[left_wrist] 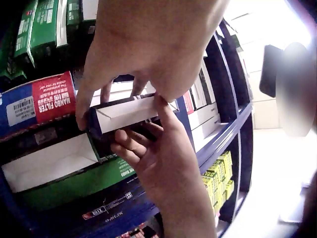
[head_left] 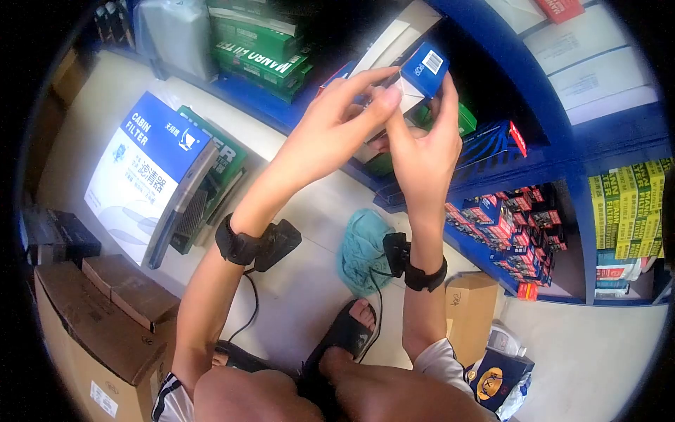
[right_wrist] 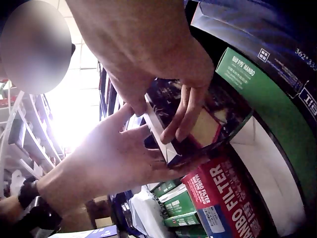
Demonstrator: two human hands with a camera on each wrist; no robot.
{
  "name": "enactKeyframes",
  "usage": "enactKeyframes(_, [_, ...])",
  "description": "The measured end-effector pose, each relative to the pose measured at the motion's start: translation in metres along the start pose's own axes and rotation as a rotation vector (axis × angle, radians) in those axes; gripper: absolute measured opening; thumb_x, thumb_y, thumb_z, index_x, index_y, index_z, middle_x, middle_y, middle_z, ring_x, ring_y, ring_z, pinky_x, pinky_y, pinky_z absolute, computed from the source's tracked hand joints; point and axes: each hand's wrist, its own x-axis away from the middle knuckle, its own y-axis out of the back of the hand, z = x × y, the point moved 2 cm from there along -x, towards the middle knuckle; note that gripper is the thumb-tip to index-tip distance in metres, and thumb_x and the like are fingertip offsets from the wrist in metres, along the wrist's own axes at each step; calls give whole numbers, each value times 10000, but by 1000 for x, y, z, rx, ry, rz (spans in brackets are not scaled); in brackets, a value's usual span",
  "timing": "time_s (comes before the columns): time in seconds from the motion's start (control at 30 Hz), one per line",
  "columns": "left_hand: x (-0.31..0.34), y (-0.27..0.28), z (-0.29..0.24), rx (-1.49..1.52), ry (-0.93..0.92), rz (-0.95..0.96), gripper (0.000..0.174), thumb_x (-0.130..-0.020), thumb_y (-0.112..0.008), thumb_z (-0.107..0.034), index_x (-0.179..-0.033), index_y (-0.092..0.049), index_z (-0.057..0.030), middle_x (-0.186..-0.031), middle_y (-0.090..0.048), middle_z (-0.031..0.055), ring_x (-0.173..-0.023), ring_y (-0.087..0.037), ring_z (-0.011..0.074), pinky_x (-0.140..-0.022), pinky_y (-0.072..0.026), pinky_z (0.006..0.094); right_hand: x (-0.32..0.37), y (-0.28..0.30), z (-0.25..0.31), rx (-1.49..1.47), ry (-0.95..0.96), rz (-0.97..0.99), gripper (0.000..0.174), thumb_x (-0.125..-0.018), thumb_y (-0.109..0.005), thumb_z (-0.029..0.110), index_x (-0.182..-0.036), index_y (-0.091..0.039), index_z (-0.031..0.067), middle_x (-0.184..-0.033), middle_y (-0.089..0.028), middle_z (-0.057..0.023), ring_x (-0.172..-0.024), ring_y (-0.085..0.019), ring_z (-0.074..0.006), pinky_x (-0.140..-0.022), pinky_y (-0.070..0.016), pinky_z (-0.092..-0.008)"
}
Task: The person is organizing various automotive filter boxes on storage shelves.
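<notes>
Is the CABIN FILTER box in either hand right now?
No, the left hand and right hand both hold another blue-and-white box, while the CABIN FILTER box sits apart from them.

Yellow boxes stand stacked on blue shelving.

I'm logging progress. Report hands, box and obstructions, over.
Left hand, right hand: both gripping. Blue box: held between them. Red-and-blue filter box close by, not visibly blocking.
</notes>
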Motion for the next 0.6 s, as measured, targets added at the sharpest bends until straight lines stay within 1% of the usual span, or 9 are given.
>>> enactKeyframes(0.07, [-3, 6, 6, -91, -62, -39, 530, -1100, -660, -457, -1490, -659, -98, -1252, -661, 133, -1082, -705, 208, -949, -556, 352, -1, 0, 1, 40, 21, -8, 939, -944, -880, 338, -1584, -379, -133, -1059, -804, -229, -686, -786, -212, -644, -612, -334])
enactKeyframes(0.13, [-6, 14, 9, -316, -161, -85, 533, -1115, -630, -471, -1487, -665, -90, -1277, -666, 124, -1070, -671, 190, -894, -553, 326, 0, -1, 10, -15, -119, 33, 854, -992, -828, 143, -1648, -319, -57, -1258, -732, -202, -705, -758, -176, -578, -585, -277])
enactKeyframes(0.2, [-11, 18, 13, -540, -260, -128, 539, -1131, -600, -484, -1484, -671, -82, -1302, -671, 116, -1058, -637, 172, -840, -549, 301, -3, -2, 7, -10, -112, 36, 867, -994, -829, 156, -1652, -305, -55, -1258, -732, -203, -697, -755, -170, -577, -582, -273])
enactKeyframes(0.27, [-15, 17, 13, -1059, -686, -377, 505, -1160, -534, -463, -1439, -709, -81, -1367, -642, 179, -1237, -608, 259, -977, -550, 360, -6, -2, -1, -3, -105, 37, 880, -996, -830, 168, -1657, -291, -52, -1257, -732, -203, -689, -752, -165, -575, -579, -270])
enactKeyframes(0.3, [-21, 17, 16, -1059, -686, -375, 505, -1160, -534, -463, -1439, -709, -81, -1367, -642, 179, -1237, -608, 259, -977, -550, 360, -9, -3, -5, 100, -27, -6, 904, -981, -849, 212, -1651, -304, -53, -1233, -743, -215, -715, -765, -184, -605, -592, -288])
enactKeyframes(0.4, [-43, 20, 24, -576, -526, -158, 535, -1189, -434, -460, -1427, -715, -70, -1499, -590, 194, -1489, -462, 330, -1178, -450, 420, -11, -2, -3, 279, 117, -78, 976, -929, -894, 305, -1640, -328, -54, -1171, -766, -245, -783, -794, -249, -686, -616, -339])
enactKeyframes(0.47, [-54, 22, 26, -372, -506, 5, 467, -1184, -411, -417, -1438, -728, -187, -1516, -622, 230, -1578, -351, 438, -1285, -327, 513, -13, -2, 4, 354, 184, -110, 1025, -893, -920, 353, -1634, -338, -52, -1134, -777, -264, -826, -809, -295, -737, -628, -371])
enactKeyframes(0.53, [-61, 27, 26, -442, -538, 23, 471, -1186, -399, -407, -1442, -727, -185, -1520, -627, 217, -1571, -369, 436, -1277, -336, 515, -13, -2, 8, 531, 220, -188, 1045, -835, -945, 400, -1606, -398, -47, -1065, -789, -279, -909, -814, -373, -820, -627, -416])
enactKeyframes(0.6, [-66, 30, 25, -577, -605, 52, 479, -1192, -376, -386, -1450, -724, -181, -1527, -637, 190, -1556, -405, 431, -1261, -352, 519, -13, -2, 8, 510, 227, -202, 1009, -829, -926, 380, -1583, -423, -64, -1030, -773, -292, -888, -789, -428, -785, -621, -464])
